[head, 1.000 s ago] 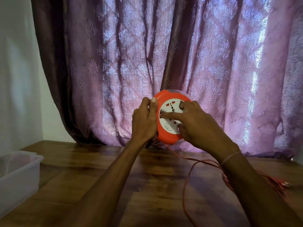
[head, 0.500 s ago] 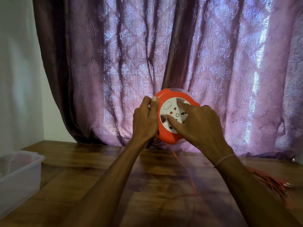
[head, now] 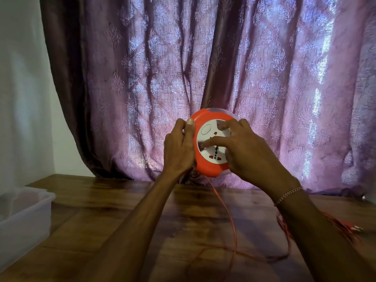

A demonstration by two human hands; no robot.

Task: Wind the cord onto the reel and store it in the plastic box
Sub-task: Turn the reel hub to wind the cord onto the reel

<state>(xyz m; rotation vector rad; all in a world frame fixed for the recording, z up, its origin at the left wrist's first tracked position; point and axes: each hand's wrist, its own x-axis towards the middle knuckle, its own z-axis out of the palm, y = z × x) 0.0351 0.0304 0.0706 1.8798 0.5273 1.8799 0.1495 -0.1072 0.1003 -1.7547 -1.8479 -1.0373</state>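
An orange round reel (head: 206, 166) with a white socket face (head: 213, 153) is held upright above the wooden table, in front of the curtain. My left hand (head: 179, 148) grips the reel's left rim. My right hand (head: 246, 153) lies on the white face, fingers pressed into it. A thin orange cord (head: 230, 218) hangs from the reel's underside, loops over the table and runs right to a loose bundle (head: 343, 226) with its plug near the right edge. A clear plastic box (head: 26, 212) stands at the left edge of the table.
A purple patterned curtain (head: 203, 68) hangs right behind the reel. A white wall (head: 22, 98) is at the left. The wooden table (head: 114, 202) stretches under both arms.
The white socket face has turned round under my right hand's fingers. The hanging cord has swung and its loop on the table has shifted. My left hand has stayed on the rim.
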